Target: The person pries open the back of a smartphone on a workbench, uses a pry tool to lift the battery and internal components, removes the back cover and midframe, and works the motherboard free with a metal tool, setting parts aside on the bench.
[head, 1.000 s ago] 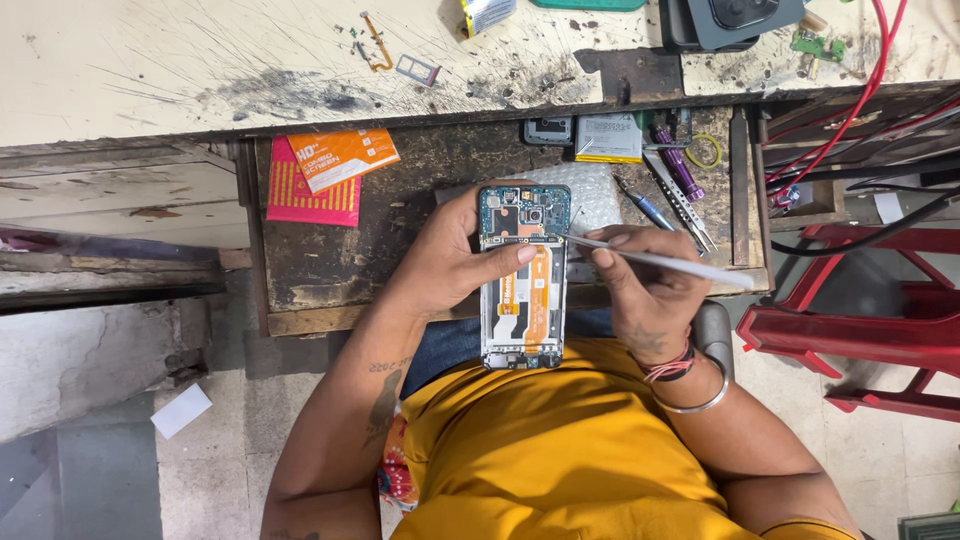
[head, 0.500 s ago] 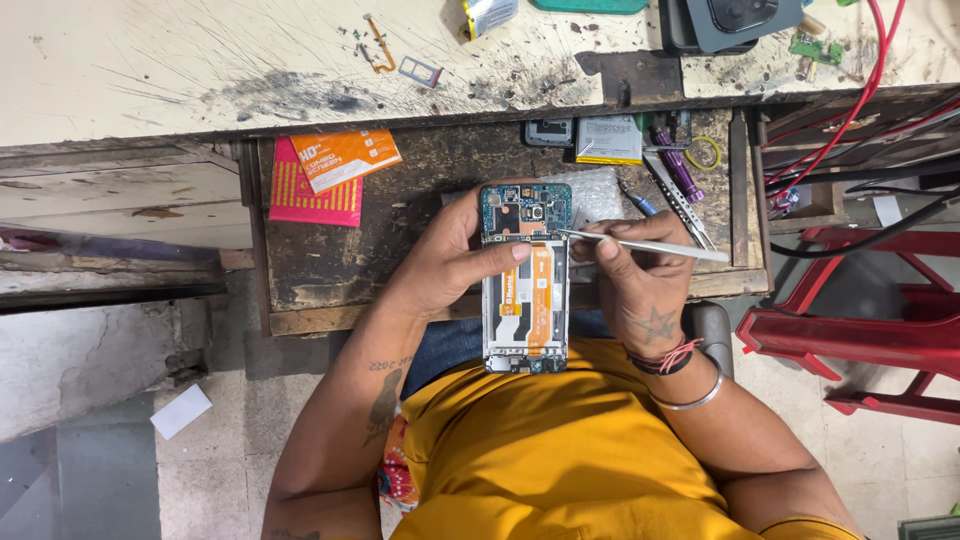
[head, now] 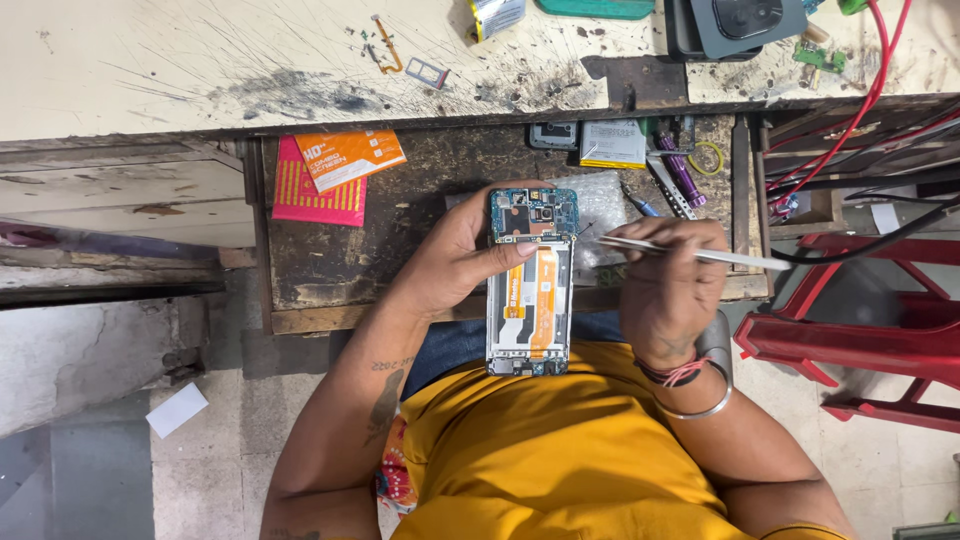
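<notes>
Left hand gripped an opened rectangular smartphone with exposed blue circuit board; right hand pinched slim silver metal tweezers beside it.

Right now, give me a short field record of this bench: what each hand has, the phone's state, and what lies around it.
left hand: grips the opened phone by its side, thumb across its middle
right hand: holds tweezers, tips pointing at the phone's upper right edge
phone state: back off, circuit board and orange flex cable exposed
pull-out shelf: orange packet on a pink packet, purple tool, yellow ring
benchtop: metal SIM tray, red wires
</notes>
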The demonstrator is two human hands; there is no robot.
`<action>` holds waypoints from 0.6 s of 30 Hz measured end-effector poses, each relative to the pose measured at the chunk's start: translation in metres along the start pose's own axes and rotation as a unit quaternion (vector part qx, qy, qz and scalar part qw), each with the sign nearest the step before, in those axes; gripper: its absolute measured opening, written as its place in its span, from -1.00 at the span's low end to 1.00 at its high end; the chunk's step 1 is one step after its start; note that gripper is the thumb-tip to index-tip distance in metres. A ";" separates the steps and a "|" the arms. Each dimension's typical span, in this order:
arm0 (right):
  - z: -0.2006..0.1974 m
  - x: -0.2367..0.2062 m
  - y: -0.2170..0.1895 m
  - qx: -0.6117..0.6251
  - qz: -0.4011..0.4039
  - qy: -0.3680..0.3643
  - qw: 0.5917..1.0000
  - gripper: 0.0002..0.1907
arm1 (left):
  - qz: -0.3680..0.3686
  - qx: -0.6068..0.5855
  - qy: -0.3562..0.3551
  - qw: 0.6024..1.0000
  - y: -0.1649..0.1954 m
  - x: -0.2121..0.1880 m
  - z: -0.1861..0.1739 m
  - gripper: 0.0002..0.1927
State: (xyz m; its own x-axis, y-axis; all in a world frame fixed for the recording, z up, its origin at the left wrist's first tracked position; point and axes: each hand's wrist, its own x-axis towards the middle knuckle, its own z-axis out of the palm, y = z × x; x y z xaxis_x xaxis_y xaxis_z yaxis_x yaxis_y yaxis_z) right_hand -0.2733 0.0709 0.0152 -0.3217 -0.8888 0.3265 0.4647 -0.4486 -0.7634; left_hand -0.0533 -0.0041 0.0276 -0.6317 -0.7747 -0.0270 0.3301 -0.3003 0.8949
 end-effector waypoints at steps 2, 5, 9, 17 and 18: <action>0.005 0.004 -0.011 0.017 -0.014 -0.004 1.000 -0.79 | -0.002 -0.006 -0.001 1.000 -0.001 0.000 0.000 -0.39; 0.017 0.013 -0.024 -0.013 -0.033 -0.013 0.999 -0.83 | 0.002 -0.001 -0.002 1.000 -0.003 0.000 -0.001 -0.40; 0.033 0.026 -0.056 -0.557 -0.080 -0.155 0.812 -0.83 | 0.004 0.012 0.001 1.000 -0.005 0.000 -0.002 -0.39; 0.069 0.038 -0.054 -0.671 -0.139 -0.227 0.692 -0.64 | 0.009 0.023 0.002 1.000 -0.011 0.000 -0.006 -0.43; 0.069 0.038 -0.052 -0.668 -0.143 -0.213 0.699 -0.66 | 0.001 0.019 -0.004 1.000 -0.011 0.000 -0.007 -0.46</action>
State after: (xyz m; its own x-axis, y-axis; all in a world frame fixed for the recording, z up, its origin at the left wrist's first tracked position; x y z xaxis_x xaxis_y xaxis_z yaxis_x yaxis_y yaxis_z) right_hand -0.2530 0.0537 0.1057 0.1633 -0.8554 0.4915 -0.8445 -0.3788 -0.3786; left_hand -0.0524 -0.0044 0.0144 -0.6363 -0.7711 -0.0227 0.3045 -0.2781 0.9110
